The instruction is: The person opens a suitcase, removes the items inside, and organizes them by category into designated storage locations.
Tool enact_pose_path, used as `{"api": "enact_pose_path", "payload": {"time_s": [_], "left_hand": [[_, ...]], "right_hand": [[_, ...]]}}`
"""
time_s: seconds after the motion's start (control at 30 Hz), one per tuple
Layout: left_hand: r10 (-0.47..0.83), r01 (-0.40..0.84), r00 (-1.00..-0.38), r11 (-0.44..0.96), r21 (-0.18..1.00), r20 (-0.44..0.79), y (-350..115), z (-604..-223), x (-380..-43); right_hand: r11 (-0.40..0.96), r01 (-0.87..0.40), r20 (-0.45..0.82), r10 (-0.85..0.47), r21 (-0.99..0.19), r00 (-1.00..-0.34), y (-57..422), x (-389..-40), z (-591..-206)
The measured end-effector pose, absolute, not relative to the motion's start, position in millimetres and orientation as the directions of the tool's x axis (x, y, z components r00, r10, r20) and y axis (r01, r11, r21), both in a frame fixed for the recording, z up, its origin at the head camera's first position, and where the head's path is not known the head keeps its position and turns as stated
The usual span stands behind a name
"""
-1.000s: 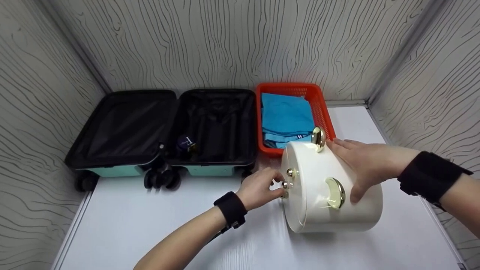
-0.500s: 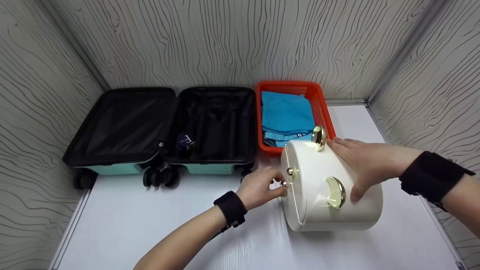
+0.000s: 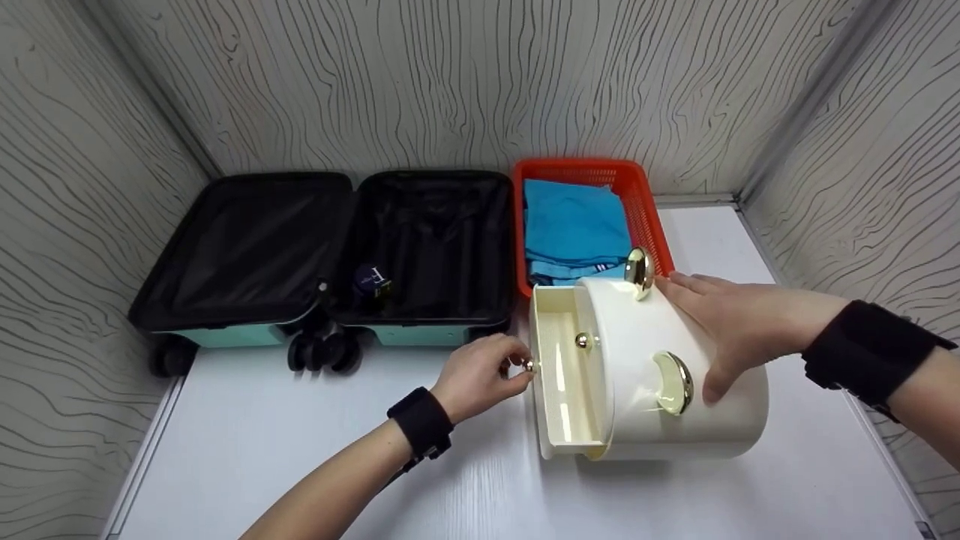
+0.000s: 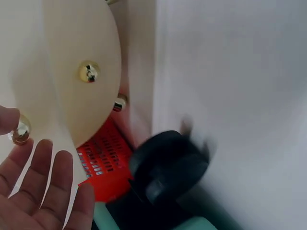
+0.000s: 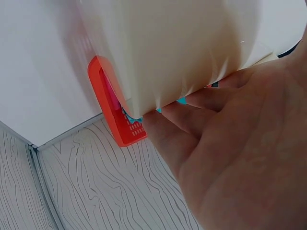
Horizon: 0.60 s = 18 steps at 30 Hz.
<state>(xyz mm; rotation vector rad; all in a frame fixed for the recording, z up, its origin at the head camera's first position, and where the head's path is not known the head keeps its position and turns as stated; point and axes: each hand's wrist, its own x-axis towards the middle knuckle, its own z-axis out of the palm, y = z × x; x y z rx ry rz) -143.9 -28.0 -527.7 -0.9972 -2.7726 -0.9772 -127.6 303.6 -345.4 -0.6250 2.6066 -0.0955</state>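
Observation:
A cream, rounded drawer box [image 3: 697, 427] with gold-coloured knobs and gold ear-like pieces [image 3: 679, 384] stands on the right of the table. Its upper drawer [image 3: 553, 360] sticks out to the left, its pale inside showing. My left hand [image 3: 480, 379] pinches that drawer's gold knob [image 4: 20, 130] between thumb and index finger; in the left wrist view the other fingers are extended below it. Another knob [image 3: 582, 341] shows on the box's front, behind the drawer. My right hand [image 3: 739, 319] rests on the box with fingers spread, touching its curved side [image 5: 192, 48].
Behind the box is a red basket [image 3: 651, 217] with folded blue cloth [image 3: 576, 225]. A black-lined suitcase [image 3: 442, 247] lies open at the back left, a dark round item [image 3: 369, 279] inside. Its wheels [image 3: 330, 351] reach the table [image 3: 262, 427]. Patterned walls [image 3: 435, 82] surround the table.
My left hand has moved left, pulling the knob, and the drawer has slid out of the box. My right hand stays on the box.

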Motion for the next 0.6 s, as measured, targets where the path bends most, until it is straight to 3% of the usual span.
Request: {"api": "enact_pose_path", "payload": {"time_s": [0.23,0.6], "left_hand": [[0.543,0.553,-0.813,0.606,0.572,0.209,-42.7,-528.0,-142.4],[0.576,0.560,-0.795,0.579,0.593,0.188,-52.4,-525.6,-145.8]], "right_hand": [[0.887,-0.428,-0.410,-0.460,-0.174,-0.787,305.2,-128.2,-344.9],[0.884,-0.436,-0.405,-0.466,-0.171,-0.786,305.9,-128.4,-345.7]]}}
